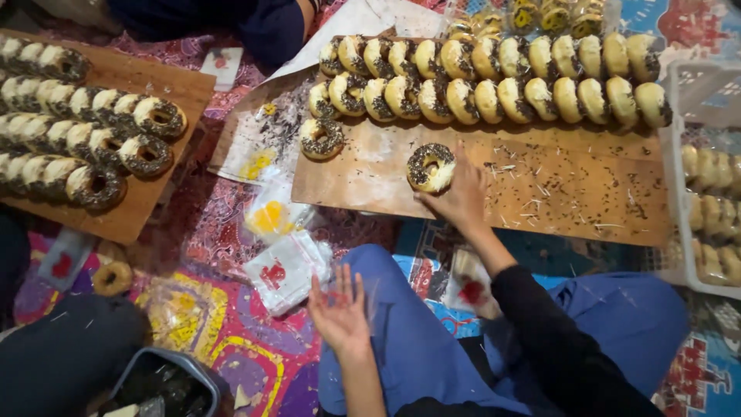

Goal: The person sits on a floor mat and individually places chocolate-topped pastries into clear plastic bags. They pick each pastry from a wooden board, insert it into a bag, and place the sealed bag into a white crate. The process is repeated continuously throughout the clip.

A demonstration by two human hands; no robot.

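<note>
My right hand point(463, 197) grips a doughnut point(430, 167) topped with dark sprinkles, tilted up on the wooden board point(587, 201) ahead of me. My left hand point(340, 313) hovers open, palm up, above my blue-clad knee, holding nothing. One flat sprinkled doughnut point(322, 139) lies alone on the board's left end. Two long rows of doughnuts point(494, 77) stand on edge along the board's far side.
A second wooden board point(123, 220) at left carries several rows of sprinkled doughnuts. Small plastic bags point(284, 270) lie on the patterned mat. A white crate point(706, 177) with doughnuts sits at right. A plain doughnut point(113, 278) lies on the mat; another person sits at the top.
</note>
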